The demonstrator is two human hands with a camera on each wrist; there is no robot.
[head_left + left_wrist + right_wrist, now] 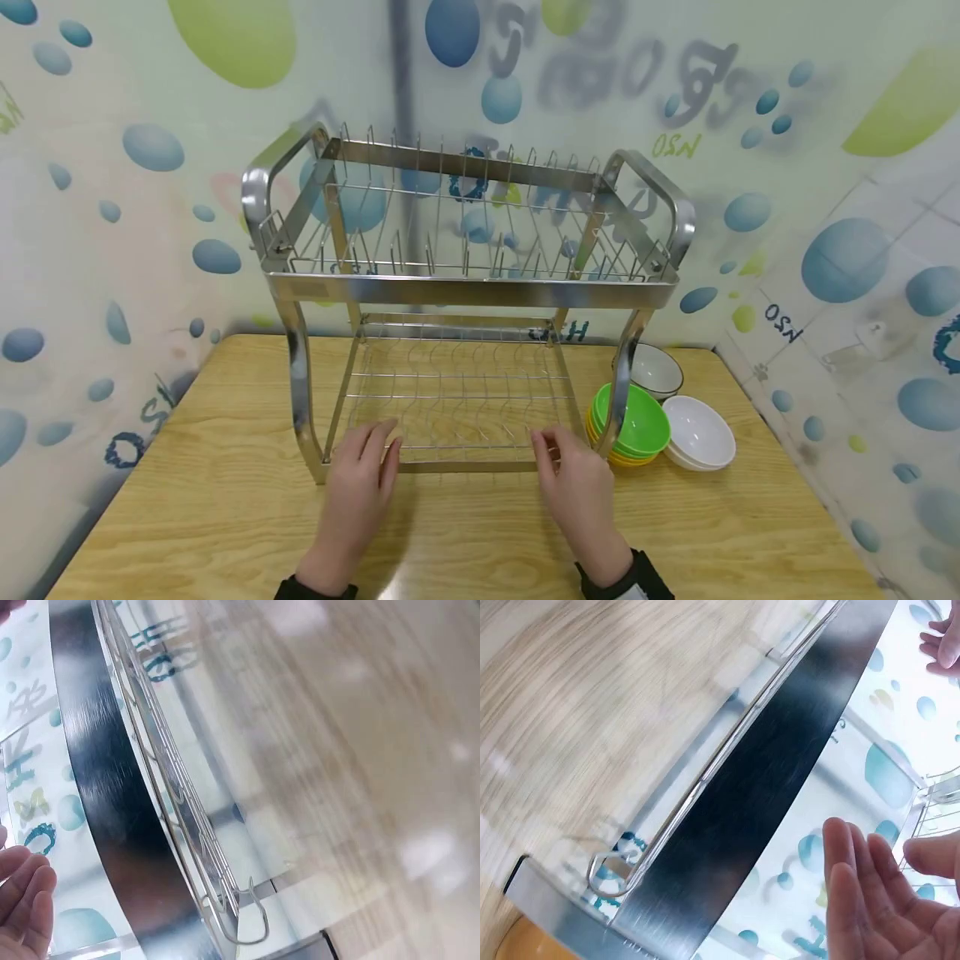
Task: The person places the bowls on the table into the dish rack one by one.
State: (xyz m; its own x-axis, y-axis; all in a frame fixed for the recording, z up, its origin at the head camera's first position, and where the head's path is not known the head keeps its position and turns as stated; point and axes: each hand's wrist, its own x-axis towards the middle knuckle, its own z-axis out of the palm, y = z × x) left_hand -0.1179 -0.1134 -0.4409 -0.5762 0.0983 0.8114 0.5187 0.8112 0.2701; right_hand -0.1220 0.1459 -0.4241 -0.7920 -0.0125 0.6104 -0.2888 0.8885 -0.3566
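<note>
Hovering near rack (472, 292), both hands (357, 477) (576, 479)

The dish rack (472, 292) is metallic silver, the tabletop (187, 500) yellowish brown with wood grain, the bowls (637, 421) green, yellow-orange, white and dark-rimmed white, and the wall covering (165, 217) pale with blue and green ovals.
</note>
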